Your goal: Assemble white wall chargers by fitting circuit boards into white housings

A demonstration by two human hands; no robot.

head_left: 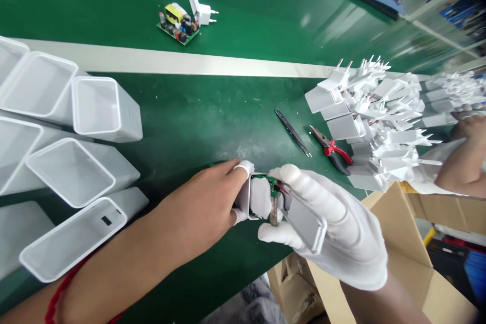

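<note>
My left hand (224, 192), with white covers on its fingertips, is closed round a white plastic housing (245, 195). At the housing's open end sits a green circuit board (274, 187) with a pale grey block on it. My right hand (326, 217), in a white glove, grips the board's outer end. A white end cap (307, 220) hangs tilted beside those fingers, with red and black wires running near it. How deep the board sits in the housing is hidden. Beyond my hands lie black tweezers (293, 132) and red-and-black pliers (331, 150).
Several empty white housings (108, 109) stand on the left. White plug assemblies (375, 111) are heaped at the right, near another person's arm (465, 157). A bare circuit board with a plug (178, 25) rests on the raised back surface. Cardboard boxes (402, 258) are below right.
</note>
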